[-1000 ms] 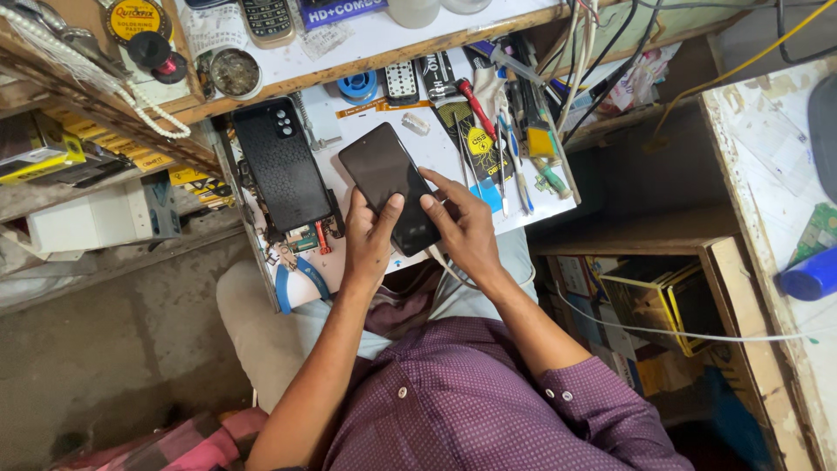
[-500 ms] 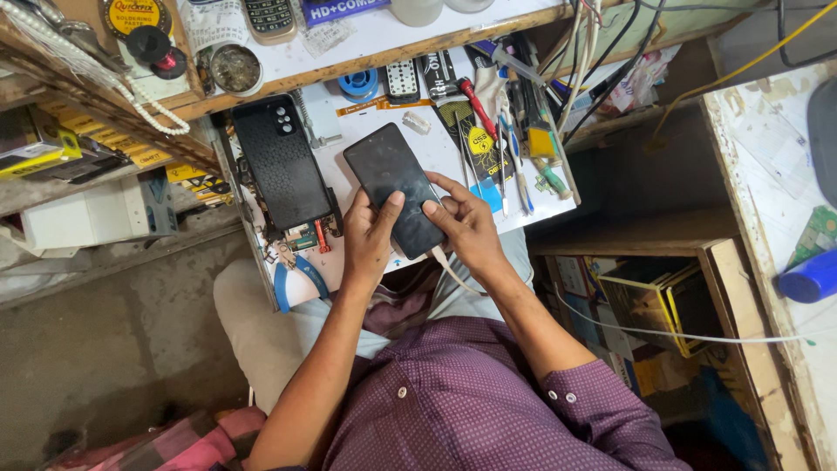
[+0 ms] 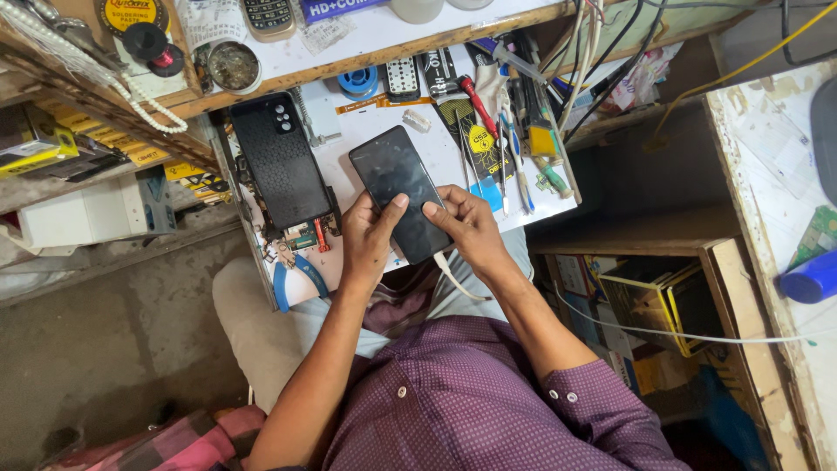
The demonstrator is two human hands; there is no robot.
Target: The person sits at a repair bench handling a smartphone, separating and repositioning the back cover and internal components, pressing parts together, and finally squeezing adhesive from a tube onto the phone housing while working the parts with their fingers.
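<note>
Gripping the dark smartphone (image 3: 403, 194) at its lower end, the left hand (image 3: 368, 242) wraps the left edge with its thumb laid on the glass, and the right hand (image 3: 469, 228) closes on the lower right edge with its thumb pressed to the screen. Both hands are clamped on the same phone, close together and nearly touching. The phone sits at frame centre, tilted, screen up, above the white work tray (image 3: 370, 122). A white cable (image 3: 453, 277) hangs from its lower end.

Procedure for the step in hand, as judged: support the phone along its edges, keep thumb pressure light and even on the glass, and avoid strain on the cable.

Count of items:
- Smartphones held: one.
- Black phone back cover (image 3: 281, 159), left of the held phone on the tray: one.
- Blue-handled pliers (image 3: 296, 277), lower left of the tray: one.
- Red-handled screwdriver (image 3: 476, 105), upper right of the tray: one.
- Blue solder reel (image 3: 358, 82): one.
- Keypad phone (image 3: 267, 15), top shelf: one.
- Round tin (image 3: 233, 64), top shelf: one.
- Remaining hand tools right of the phone: overlapping, count uncertain.
</note>
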